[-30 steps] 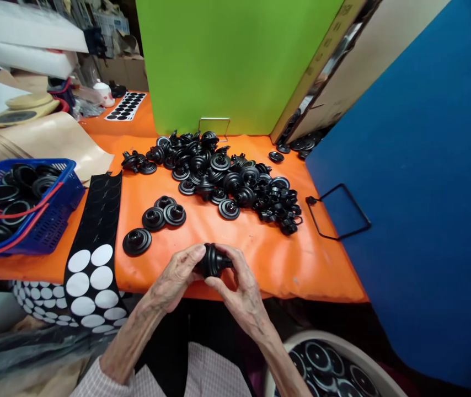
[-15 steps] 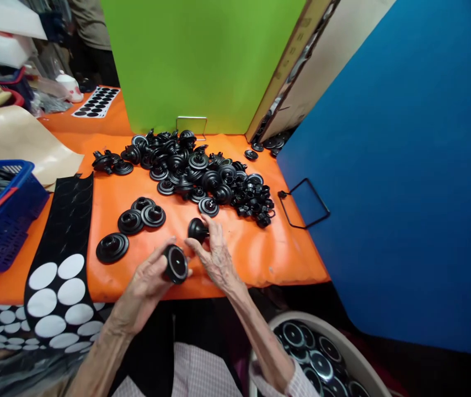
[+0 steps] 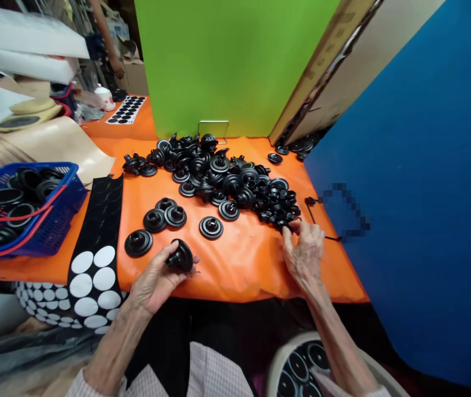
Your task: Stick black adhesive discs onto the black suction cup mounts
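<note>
My left hand [image 3: 156, 281] is closed around a black stepped disc with a stem [image 3: 182, 256], held tilted above the table's front edge, stem toward the palm side. At the right end of the pile, my right hand [image 3: 305, 251] has thumb and fingers bent together against small black ring-like parts [image 3: 279, 204]; what lies between the fingertips is hidden. A single black disc [image 3: 211, 227] lies flat, stem up, between the hands and the pile of black discs [image 3: 219, 171]. Several more discs [image 3: 155, 220] sit loose beyond my left hand.
An orange cloth [image 3: 235, 264] covers the table. At left are a blue basket [image 3: 59, 212] of black parts and a black strip with white circles [image 3: 95, 275]. A green panel [image 3: 235, 66] and blue panel [image 3: 417, 182] stand around. Below right is a tub [image 3: 274, 369] of discs.
My right hand has moved right to the ring-like parts; a disc now lies where it was nearby. My left hand has turned its disc so the stem shows. The view has shifted left.
</note>
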A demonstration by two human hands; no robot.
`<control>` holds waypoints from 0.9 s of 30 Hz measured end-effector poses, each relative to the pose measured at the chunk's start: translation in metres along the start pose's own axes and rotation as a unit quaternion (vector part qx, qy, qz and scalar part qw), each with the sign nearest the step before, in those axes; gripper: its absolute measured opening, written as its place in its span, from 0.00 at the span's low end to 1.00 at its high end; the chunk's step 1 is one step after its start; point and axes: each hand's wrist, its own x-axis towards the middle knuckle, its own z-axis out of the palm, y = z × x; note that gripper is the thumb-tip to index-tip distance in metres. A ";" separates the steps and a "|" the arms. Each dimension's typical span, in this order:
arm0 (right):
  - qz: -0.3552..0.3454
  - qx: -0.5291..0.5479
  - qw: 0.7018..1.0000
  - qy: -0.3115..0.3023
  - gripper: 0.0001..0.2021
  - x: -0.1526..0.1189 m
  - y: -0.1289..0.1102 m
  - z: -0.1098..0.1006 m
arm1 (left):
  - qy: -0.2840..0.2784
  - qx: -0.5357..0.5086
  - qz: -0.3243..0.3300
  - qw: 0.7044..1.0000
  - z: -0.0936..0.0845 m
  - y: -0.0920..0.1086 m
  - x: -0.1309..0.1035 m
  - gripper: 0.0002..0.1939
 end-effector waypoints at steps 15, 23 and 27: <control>-0.084 0.157 0.971 -0.162 0.12 -0.056 -0.067 -0.009 | -0.083 0.071 0.072 0.991 -0.018 -0.010 -0.008 0.07; -0.057 0.302 0.937 -0.166 0.10 -0.072 -0.142 -0.042 | -0.092 0.165 0.161 0.969 -0.017 -0.029 -0.008 0.18; -0.056 0.314 0.933 -0.166 0.11 -0.081 -0.158 -0.037 | -0.099 0.191 0.184 0.959 -0.018 -0.034 -0.004 0.21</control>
